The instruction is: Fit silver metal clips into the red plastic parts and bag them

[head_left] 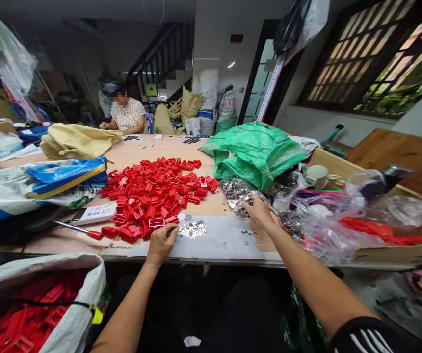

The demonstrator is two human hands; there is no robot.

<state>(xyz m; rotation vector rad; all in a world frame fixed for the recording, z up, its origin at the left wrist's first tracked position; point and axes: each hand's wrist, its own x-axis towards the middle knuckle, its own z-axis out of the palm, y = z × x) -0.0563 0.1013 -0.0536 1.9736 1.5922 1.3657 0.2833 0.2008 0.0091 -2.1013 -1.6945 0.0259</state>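
My left hand (pixel 162 241) rests at the left part of a grey sheet (pixel 229 238), its fingers curled together beside a small heap of shiny metal pieces (pixel 193 229); what it holds, if anything, is too small to make out. Farther right, my right hand (pixel 258 208) reaches to a plastic bag of silvery metal pieces (pixel 237 192), fingers bent at its edge; whether it grips any piece is unclear. A large pile of red plastic parts (pixel 152 189) lies on the table, just beyond my left hand.
A screwdriver (pixel 93 234) and a white box (pixel 98 213) lie left of the pile. Behind the metal pieces sits a green sack (pixel 255 147). A sack of red parts (pixel 38 314) stands front left. Across the table sits a person (pixel 128 115). Plastic bags (pixel 329 220) crowd the right.
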